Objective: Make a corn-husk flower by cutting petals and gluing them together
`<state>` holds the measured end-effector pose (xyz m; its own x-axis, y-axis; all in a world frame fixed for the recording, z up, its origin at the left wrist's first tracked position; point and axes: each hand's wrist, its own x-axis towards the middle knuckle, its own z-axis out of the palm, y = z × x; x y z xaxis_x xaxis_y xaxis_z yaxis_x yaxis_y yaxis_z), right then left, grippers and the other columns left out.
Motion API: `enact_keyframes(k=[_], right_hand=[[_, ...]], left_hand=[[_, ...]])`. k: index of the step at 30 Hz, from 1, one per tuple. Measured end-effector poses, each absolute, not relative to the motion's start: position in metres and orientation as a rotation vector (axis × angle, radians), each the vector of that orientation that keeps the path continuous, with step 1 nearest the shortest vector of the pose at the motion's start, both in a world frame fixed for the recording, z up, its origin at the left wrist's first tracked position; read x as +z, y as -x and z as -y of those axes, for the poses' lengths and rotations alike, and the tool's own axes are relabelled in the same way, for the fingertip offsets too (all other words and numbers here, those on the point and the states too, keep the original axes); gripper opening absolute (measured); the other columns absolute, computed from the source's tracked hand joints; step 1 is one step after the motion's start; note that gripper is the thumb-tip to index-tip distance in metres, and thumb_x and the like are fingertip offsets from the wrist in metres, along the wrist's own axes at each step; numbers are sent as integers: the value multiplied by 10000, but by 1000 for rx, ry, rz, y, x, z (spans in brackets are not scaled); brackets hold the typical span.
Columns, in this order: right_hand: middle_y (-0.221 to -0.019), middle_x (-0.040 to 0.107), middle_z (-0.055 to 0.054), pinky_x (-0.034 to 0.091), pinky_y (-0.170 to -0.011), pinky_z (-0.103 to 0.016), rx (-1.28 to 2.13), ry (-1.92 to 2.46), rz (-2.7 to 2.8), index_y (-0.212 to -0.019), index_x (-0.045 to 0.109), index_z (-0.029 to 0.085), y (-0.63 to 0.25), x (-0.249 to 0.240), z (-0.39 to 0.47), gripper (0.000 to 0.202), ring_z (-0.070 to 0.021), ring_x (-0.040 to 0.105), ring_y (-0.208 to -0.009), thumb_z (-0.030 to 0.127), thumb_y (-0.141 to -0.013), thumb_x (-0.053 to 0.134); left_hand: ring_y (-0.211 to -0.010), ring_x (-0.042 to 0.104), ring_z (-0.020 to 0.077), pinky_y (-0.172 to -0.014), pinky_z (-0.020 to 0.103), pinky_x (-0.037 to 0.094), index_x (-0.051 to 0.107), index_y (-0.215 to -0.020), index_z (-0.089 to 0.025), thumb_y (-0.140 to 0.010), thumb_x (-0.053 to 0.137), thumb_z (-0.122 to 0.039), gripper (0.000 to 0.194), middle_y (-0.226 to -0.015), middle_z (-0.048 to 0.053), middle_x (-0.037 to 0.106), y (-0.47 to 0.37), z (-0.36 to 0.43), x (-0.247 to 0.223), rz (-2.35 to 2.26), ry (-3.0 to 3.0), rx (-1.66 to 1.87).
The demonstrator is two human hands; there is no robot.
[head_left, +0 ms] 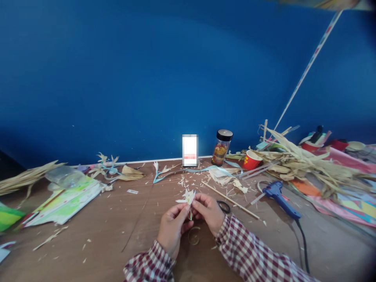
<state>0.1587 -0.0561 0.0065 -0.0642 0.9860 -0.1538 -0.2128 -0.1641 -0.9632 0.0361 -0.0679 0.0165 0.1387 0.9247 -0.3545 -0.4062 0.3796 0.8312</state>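
A small pale flower of husk strips (189, 197) stands upright between my hands, its pointed petals spread at the top. My left hand (174, 225) pinches it low down from the left, thumb against fingers. From the right, the fingertips of my right hand (208, 211) close on it near the base of the petals. A thin curled strip (194, 236) shows just below my fingers. Beside my right hand lies a black ring-shaped thing (224, 206), perhaps a scissors handle, partly hidden by that hand.
A glue gun (277, 196) with a cord lies at right, near a thin stick (230, 199). Behind stand a lidded jar (222, 149) and a red paper cup (252, 159). Dry husks (290, 158) are heaped at right. A blue-stemmed husk flower (157, 174) and painted paper (69, 201) lie left.
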Motion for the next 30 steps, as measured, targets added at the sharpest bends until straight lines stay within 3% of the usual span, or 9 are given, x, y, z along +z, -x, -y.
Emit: enact_keyframes(k=[11, 22, 30], right_hand=[[-577, 534, 42, 346, -437, -147, 1551, 1083, 1071, -778, 577, 151, -164, 4, 53, 266, -49, 472, -487, 396, -687, 630], [-635, 557, 16, 356, -441, -155, 1487, 1079, 973, -816, 561, 152, -159, 10, 57, 237, -70, 494, -532, 352, -698, 611], [-528, 508, 47, 345, -418, -153, 1376, 1116, 1051, -692, 506, 156, -156, 13, 59, 231, -54, 438, -460, 364, -708, 605]], left_hand=[[-556, 553, 82, -489, 168, 479, 661, -715, -123, -599, 694, -343, 251, -635, 25, 609, -34, 69, 18, -989, -668, 1026], [-529, 555, 78, -482, 180, 493, 648, -725, -138, -587, 708, -317, 233, -626, 12, 615, -34, 67, 19, -1008, -613, 1082], [-538, 574, 80, -493, 174, 506, 662, -760, -132, -575, 725, -272, 241, -642, 18, 629, -34, 66, 14, -1001, -621, 1063]])
